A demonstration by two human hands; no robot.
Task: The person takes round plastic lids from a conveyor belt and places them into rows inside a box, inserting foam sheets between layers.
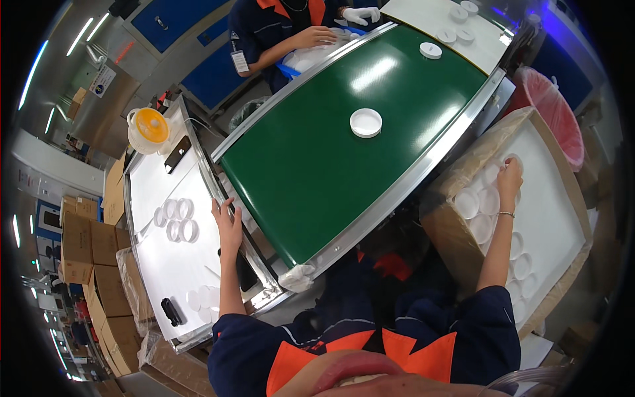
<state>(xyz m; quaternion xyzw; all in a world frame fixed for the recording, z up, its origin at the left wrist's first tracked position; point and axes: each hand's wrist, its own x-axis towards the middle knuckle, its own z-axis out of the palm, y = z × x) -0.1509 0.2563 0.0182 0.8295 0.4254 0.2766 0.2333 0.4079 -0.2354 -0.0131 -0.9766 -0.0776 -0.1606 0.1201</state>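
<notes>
My left hand [229,223] rests at the metal edge of the white side table [153,264], its fingers spread and nothing in them. Close to its left, several white round plastic rings or caps [173,230] stand in a small group on the tabletop. Over on the right, my right hand [510,180] reaches into an open cardboard carton [438,210]. Its fingers are closed at the rim of a white round cap [514,161]. More such caps [467,203] lie in rows on a white sheet in the carton. On the green conveyor belt [297,178] sits a single shallow white cap [366,123].
Across the belt, a co-worker's hand [317,37] is over a blue bin of white pieces. Another white cap [430,51] lies at the belt's far end. A yellow-and-white fan [149,127] and black phone [177,155] are on the side table. A red lined bin [549,112] stands behind the carton.
</notes>
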